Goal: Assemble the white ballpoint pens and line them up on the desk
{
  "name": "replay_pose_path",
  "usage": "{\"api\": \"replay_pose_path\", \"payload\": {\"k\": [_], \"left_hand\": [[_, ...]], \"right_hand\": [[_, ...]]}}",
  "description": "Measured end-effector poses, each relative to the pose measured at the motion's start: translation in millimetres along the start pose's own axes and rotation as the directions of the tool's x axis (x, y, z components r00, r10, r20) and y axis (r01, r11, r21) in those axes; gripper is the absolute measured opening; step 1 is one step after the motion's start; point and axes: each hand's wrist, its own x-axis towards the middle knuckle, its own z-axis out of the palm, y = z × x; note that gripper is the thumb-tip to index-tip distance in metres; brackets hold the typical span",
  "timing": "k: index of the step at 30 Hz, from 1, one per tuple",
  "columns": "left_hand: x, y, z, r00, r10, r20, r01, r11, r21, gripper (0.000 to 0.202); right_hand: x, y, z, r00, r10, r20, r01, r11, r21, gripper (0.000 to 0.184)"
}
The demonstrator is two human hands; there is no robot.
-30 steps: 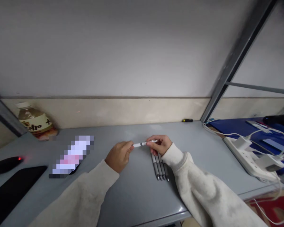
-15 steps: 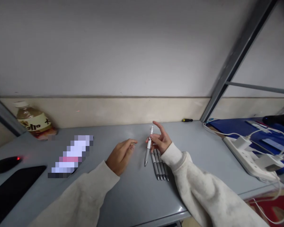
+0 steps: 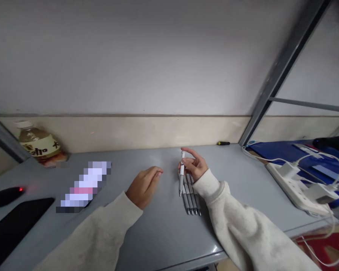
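Note:
My right hand (image 3: 196, 164) grips a white and grey retractable pen (image 3: 181, 174) between thumb and fingers, with the index fingertip at its top end. The pen stands nearly upright, its silver tip pointing down. Several matching pens (image 3: 191, 199) lie side by side on the desk, just below that hand and partly covered by it. To the left, my left hand (image 3: 143, 186) is closed, its fingers held together, apart from the pens; nothing shows in it.
On the grey desk (image 3: 158, 233), a phone (image 3: 86, 186) with a blurred screen, a black mouse (image 3: 5, 196), a dark flat slab (image 3: 17, 229) and a drink bottle (image 3: 42, 145) sit leftward. A yellow-black screwdriver (image 3: 223, 143) lies by the wall. Rightward is a power strip (image 3: 295, 190) with plugs and cables.
My right hand has moved slightly right with the pen, which is now more upright over the row. The raised index finger has come down onto the pen's top. My left hand has hardly moved.

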Motion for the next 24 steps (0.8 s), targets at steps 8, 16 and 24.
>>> {"api": "replay_pose_path", "payload": {"k": [8,16,24], "left_hand": [[-1.2,-1.6,0.5,0.999,0.034,0.007,-0.034,0.999,0.026,0.03],[-0.4,-2.4,1.0,1.0,0.01,0.027,-0.011,1.0,0.025,0.031],[-0.9,-4.4,2.2,0.999,0.014,0.05,-0.015,0.999,0.028,0.032]], "right_hand": [[0.4,0.9,-0.9,0.999,-0.01,0.046,0.01,1.0,-0.013,0.07],[0.6,1.0,-0.3,0.998,0.016,0.06,-0.015,1.0,-0.016,0.069],[1.1,1.7,-0.4,0.998,0.006,0.066,-0.005,1.0,-0.015,0.064]]}}
